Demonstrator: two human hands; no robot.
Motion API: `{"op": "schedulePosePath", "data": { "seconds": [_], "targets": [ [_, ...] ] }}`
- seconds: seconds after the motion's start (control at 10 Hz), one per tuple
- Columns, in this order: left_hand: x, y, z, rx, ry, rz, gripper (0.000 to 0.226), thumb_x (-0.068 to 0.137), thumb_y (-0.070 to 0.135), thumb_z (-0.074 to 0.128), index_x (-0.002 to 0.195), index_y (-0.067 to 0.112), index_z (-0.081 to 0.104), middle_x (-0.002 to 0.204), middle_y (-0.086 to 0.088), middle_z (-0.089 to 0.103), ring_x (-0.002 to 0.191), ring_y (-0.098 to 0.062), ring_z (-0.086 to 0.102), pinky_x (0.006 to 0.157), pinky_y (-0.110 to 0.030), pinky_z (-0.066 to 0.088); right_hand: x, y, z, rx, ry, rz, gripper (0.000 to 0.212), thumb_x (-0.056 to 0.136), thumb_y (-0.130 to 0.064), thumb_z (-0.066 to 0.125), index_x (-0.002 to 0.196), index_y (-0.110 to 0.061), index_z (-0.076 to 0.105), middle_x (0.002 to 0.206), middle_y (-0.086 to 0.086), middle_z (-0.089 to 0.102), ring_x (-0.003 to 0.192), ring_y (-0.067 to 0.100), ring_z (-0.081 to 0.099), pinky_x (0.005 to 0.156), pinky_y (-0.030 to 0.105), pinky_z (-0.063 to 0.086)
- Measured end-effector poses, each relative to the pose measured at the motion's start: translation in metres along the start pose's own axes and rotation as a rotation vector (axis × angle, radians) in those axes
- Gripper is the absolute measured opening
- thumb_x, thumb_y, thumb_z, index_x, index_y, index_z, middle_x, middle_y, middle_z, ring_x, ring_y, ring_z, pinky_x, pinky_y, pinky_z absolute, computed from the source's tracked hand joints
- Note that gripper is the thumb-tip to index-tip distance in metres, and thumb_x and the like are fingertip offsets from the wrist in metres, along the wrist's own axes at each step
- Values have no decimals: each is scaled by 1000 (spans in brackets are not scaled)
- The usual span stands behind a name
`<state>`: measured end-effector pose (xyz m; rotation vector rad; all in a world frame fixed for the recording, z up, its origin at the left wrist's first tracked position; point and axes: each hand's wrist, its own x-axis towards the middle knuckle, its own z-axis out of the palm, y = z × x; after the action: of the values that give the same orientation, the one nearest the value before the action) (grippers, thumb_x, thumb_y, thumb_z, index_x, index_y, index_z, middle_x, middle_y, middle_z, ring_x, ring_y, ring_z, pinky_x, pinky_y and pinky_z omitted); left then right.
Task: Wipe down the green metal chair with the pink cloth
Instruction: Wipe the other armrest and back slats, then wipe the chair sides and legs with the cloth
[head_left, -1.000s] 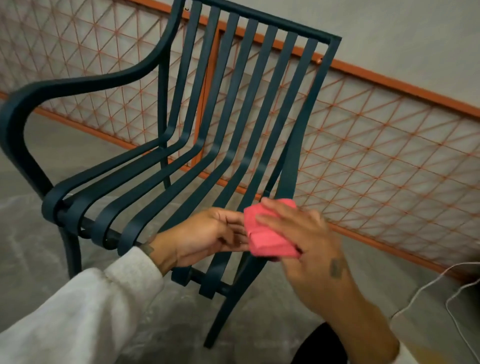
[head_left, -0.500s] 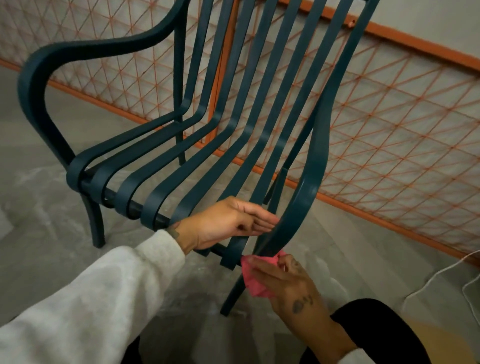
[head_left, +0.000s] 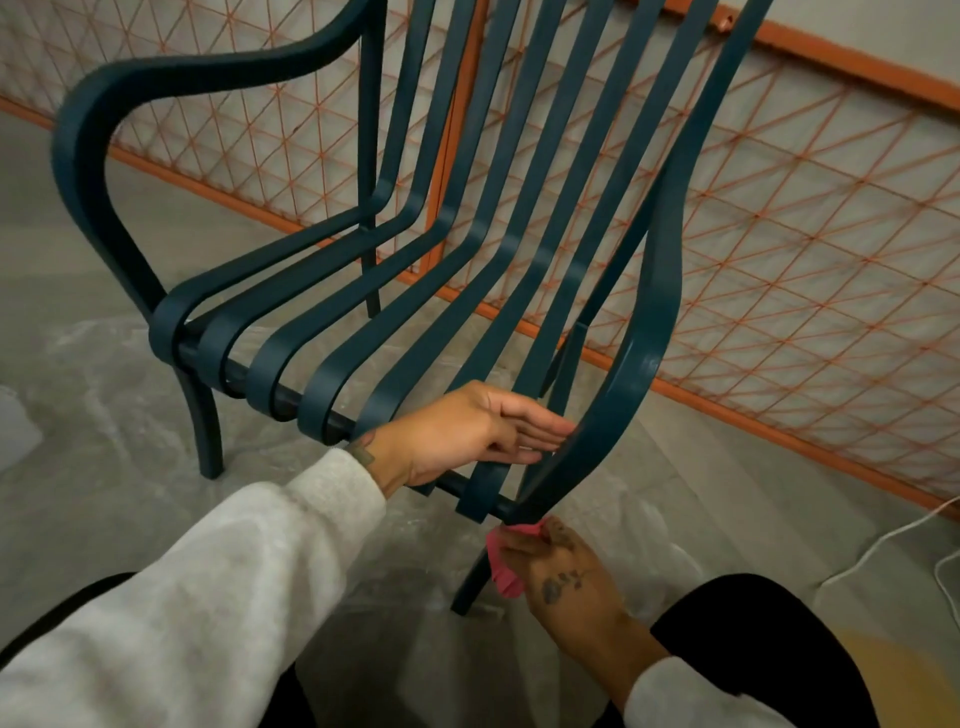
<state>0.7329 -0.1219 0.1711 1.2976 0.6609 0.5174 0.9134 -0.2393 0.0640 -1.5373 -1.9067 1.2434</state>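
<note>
Cloth: pink cloth (head_left: 503, 577), gripped by right hand (head_left: 566, 577), seemingly pressed chair (head_left: 660, 291) leg.
Left hand (head_left: 467, 431): lay flat on seat, fingers straight.

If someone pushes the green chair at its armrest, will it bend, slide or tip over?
Probably it will not bend: the green chair has flat metal bands spanning long curves unsupported. It would more likely slide than tip, since its legs stand apart at the corners on a smooth floor. It is likely fairly heavy, being all metal.
</note>
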Motion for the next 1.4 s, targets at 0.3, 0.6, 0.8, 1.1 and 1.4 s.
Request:
{"op": "schedulePosePath", "data": {
  "seconds": [0.3,0.6,0.8,1.1,1.4],
  "targets": [
    [-7,-8,-2,24,-19,11,53,91,-21,41,124,13,66,128,-2,68,120,-11,63,106,-30,48,6,-8,-7,-979,122,-92,25,82,-30,73,103,-16,74,104,3,70,88,15,67,79,25,54],
    [-22,-19,-9,-37,34,11,36,96,-12,47,124,3,65,122,-10,71,116,-20,66,106,-38,49,-4,-24,-18,-436,38,-36,45,86,-17,49,125,-32,64,135,-25,50,126,-10,46,110,17,35],
    [-54,-22,-23,-25,66,31,34,96,0,57,129,6,62,126,-8,69,121,-21,63,108,-40,47,-11,-61,-29,-50,191,-98,71,83,16,57,114,-47,67,116,-28,65,109,-6,60,89,10,46],
    [-88,-26,-29,-53,130,60,70,78,6,78,141,23,52,138,-5,59,129,-20,56,107,-41,46,11,-112,-9,731,350,60,22,89,-20,59,101,-30,73,102,2,75,92,16,71,79,37,56],
    [-104,-38,-25,-200,506,20,32,84,19,74,116,16,71,114,-12,72,109,-28,68,97,-46,53,52,-139,13,979,219,112,30,94,-26,55,121,-19,66,113,10,72,108,27,67,94,46,51]
  ]
}}
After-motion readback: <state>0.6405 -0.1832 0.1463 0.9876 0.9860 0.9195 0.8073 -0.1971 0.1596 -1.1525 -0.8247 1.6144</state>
